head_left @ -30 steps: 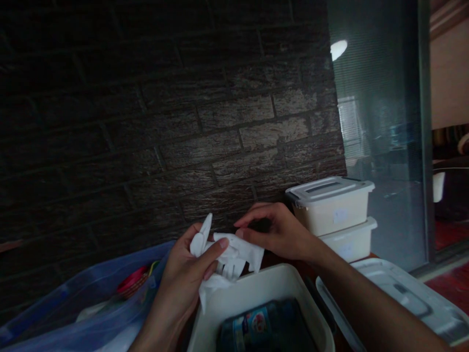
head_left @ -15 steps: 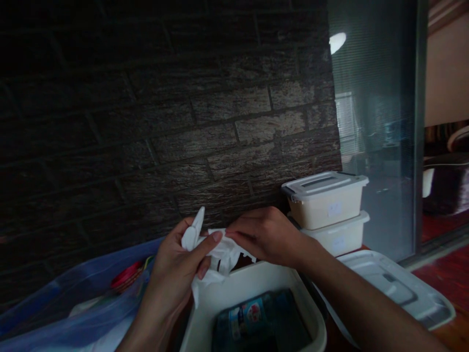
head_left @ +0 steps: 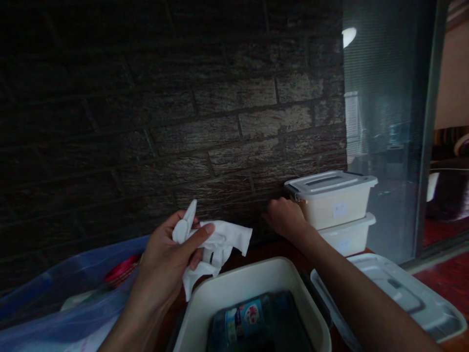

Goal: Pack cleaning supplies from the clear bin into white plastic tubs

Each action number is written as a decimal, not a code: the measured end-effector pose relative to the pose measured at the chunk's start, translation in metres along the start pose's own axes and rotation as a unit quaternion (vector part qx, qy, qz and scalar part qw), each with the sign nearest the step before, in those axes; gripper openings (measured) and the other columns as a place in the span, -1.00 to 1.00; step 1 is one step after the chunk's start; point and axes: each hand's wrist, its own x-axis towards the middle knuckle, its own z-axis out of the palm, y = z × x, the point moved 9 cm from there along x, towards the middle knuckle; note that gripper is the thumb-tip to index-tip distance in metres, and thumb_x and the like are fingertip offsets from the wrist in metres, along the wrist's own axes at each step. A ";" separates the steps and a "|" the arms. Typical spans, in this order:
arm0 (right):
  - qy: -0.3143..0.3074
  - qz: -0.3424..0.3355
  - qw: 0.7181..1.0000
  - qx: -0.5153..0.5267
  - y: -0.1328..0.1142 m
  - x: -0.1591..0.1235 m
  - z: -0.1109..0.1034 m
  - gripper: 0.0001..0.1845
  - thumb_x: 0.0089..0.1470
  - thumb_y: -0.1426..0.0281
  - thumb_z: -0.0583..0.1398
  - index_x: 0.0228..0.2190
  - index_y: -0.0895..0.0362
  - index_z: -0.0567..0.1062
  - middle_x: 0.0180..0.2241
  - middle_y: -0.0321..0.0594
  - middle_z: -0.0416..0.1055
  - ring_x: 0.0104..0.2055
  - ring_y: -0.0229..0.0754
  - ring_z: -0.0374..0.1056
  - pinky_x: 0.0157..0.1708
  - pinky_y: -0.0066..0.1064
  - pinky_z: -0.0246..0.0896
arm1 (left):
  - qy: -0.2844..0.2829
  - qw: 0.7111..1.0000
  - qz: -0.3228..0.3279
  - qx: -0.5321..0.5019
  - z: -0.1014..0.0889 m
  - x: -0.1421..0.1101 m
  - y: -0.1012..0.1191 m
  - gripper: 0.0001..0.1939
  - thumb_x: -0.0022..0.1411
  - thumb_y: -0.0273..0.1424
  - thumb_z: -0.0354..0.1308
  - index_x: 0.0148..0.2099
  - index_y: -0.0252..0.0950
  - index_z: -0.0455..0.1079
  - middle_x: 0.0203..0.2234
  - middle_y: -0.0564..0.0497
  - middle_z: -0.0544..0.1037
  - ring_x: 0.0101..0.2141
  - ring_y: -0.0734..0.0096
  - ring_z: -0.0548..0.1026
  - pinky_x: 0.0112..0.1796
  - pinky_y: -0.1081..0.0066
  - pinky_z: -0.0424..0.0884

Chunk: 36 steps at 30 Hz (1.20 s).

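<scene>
My left hand [head_left: 164, 254] is closed around a bunched white cloth [head_left: 234, 236], thin and soft. One narrow, finger-like end pokes up above the knuckles, while looser folds hang to the right and below. Apart from the cloth, my right hand [head_left: 284, 217] is by the wall, just left of the stacked boxes. Its fingers are curled, and the fingertips and anything in them are hidden. Below both hands stands an open white bin [head_left: 252, 269]. Inside it lies a dark bottle-like container with a blue label [head_left: 245, 320].
Two lidded cream boxes [head_left: 335, 208] are stacked at the right, against the dark brick wall [head_left: 220, 117]. A loose white lid [head_left: 403, 293] lies in front of them. At left, a blue translucent tub [head_left: 91, 259] holds a red round item [head_left: 122, 270]. A glass panel [head_left: 388, 146] stands beyond.
My right hand has let go of the cloth and moved right towards the stacked boxes. The cloth stays in my left hand, its right end now hanging free. The view has shifted slightly.
</scene>
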 end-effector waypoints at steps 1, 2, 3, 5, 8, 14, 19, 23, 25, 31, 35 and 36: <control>0.004 0.000 1.000 0.008 -0.001 0.000 -0.001 -0.71 0.20 0.33 0.23 -0.36 0.29 0.66 -0.28 0.30 0.58 -0.17 0.24 0.54 -0.18 -0.12 0.32 | -0.004 1.000 -0.003 0.003 0.001 0.001 -0.002 -0.63 0.08 -0.28 0.46 -0.26 -0.20 0.30 -0.74 0.27 0.24 -0.76 0.68 0.11 -0.72 0.67 0.03; 0.005 -0.006 1.000 0.021 -0.005 0.000 -0.002 -0.67 0.22 0.28 0.22 -0.39 0.27 0.66 -0.32 0.25 0.58 -0.19 0.20 0.55 -0.18 -0.14 0.32 | -0.006 1.000 -0.003 0.003 0.001 0.002 -0.003 -0.63 0.08 -0.28 0.46 -0.24 -0.20 0.31 -0.73 0.26 0.26 -0.76 0.68 0.12 -0.71 0.68 0.03; 0.002 -0.020 0.999 0.041 -0.011 0.000 -0.004 -0.63 0.25 0.23 0.21 -0.42 0.24 0.66 -0.37 0.17 0.59 -0.23 0.14 0.55 -0.19 -0.18 0.33 | -0.008 1.000 -0.002 0.002 0.002 0.003 -0.004 -0.62 0.07 -0.27 0.46 -0.24 -0.21 0.31 -0.71 0.26 0.28 -0.76 0.69 0.13 -0.71 0.68 0.03; -0.012 -0.062 0.994 0.087 -0.026 -0.003 -0.011 -0.57 0.31 0.14 0.15 -0.39 0.16 0.67 -0.43 -0.03 0.59 -0.31 -0.02 0.55 -0.24 -0.29 0.34 | -0.012 1.000 -0.001 -0.003 0.003 0.004 -0.006 -0.62 0.07 -0.27 0.47 -0.22 -0.22 0.33 -0.67 0.25 0.32 -0.75 0.70 0.15 -0.71 0.68 0.04; -0.030 -0.143 0.963 0.228 -0.054 -0.015 -0.029 -0.59 0.34 0.09 0.12 -0.09 0.09 0.62 -0.27 -0.19 0.63 -0.26 -0.18 0.55 -0.27 -0.43 0.37 | -0.024 1.000 -0.011 -0.010 0.005 0.003 -0.007 -0.64 0.10 -0.26 0.45 -0.18 -0.22 0.36 -0.68 0.25 0.31 -0.75 0.71 0.14 -0.71 0.69 0.02; -0.080 -0.393 0.858 0.320 -0.114 -0.061 -0.059 -0.01 -0.07 0.25 0.49 0.33 -0.01 0.27 0.23 -0.14 0.36 0.22 -0.03 0.31 0.18 -0.26 0.23 | -0.049 0.996 -0.040 -0.059 0.007 -0.002 -0.006 -0.68 0.13 -0.28 0.43 -0.17 -0.22 0.38 -0.65 0.25 0.32 -0.75 0.75 0.09 -0.73 0.70 -0.04; -0.063 -0.397 0.873 0.278 -0.120 -0.060 -0.053 -0.40 0.20 0.42 0.30 0.24 0.04 0.40 0.10 -0.17 0.52 0.09 -0.11 0.45 0.12 -0.34 0.26 | -0.062 0.992 -0.068 -0.089 0.006 0.000 -0.009 -0.70 0.14 -0.30 0.42 -0.18 -0.22 0.37 -0.62 0.24 0.32 -0.74 0.78 0.04 -0.72 0.70 -0.10; -0.034 -0.347 0.900 0.260 -0.108 -0.052 -0.051 -0.63 0.31 0.43 0.17 0.10 0.06 0.55 -0.02 -0.21 0.60 -0.03 -0.14 0.53 0.03 -0.37 0.32 | -0.058 0.991 -0.081 -0.092 0.005 0.003 -0.014 -0.69 0.12 -0.30 0.43 -0.18 -0.24 0.39 -0.64 0.25 0.28 -0.74 0.78 0.06 -0.71 0.69 -0.11; -0.028 -0.352 0.903 0.245 -0.107 -0.052 -0.051 -0.55 0.28 0.41 0.21 0.18 0.06 0.48 0.05 -0.17 0.55 0.05 -0.11 0.47 0.10 -0.34 0.29 | -0.046 0.991 -0.082 -0.095 0.004 0.005 -0.016 -0.68 0.10 -0.31 0.44 -0.18 -0.25 0.41 -0.63 0.25 0.29 -0.75 0.79 0.07 -0.72 0.69 -0.11; -0.023 -0.382 0.911 0.157 -0.113 -0.055 -0.041 -0.12 0.15 0.47 0.29 0.40 -0.03 0.10 0.21 -0.13 0.34 0.16 -0.06 0.36 0.14 -0.28 0.30 | -0.017 0.986 -0.086 -0.142 -0.005 0.010 -0.020 -0.66 0.04 -0.38 0.46 -0.16 -0.26 0.43 -0.67 0.26 0.29 -0.77 0.78 0.06 -0.74 0.69 -0.03; 0.016 -0.408 0.906 0.117 -0.117 -0.061 -0.044 -0.51 0.29 0.51 0.14 0.21 0.04 0.41 0.06 -0.16 0.48 0.04 -0.11 0.42 0.07 -0.33 0.29 | -0.011 0.985 -0.080 -0.152 -0.008 0.011 -0.020 -0.64 0.01 -0.43 0.45 -0.13 -0.29 0.44 -0.49 0.18 0.49 -0.77 0.83 0.10 -0.75 0.70 -0.01; 0.022 -0.409 0.904 0.122 -0.117 -0.061 -0.046 -0.58 0.29 0.51 0.13 0.14 0.07 0.48 0.00 -0.16 0.51 0.00 -0.12 0.43 0.04 -0.34 0.28 | -0.018 0.988 -0.079 -0.134 -0.006 0.011 -0.020 -0.65 0.05 -0.42 0.43 -0.11 -0.29 0.45 -0.52 0.18 0.48 -0.77 0.81 0.12 -0.76 0.70 -0.02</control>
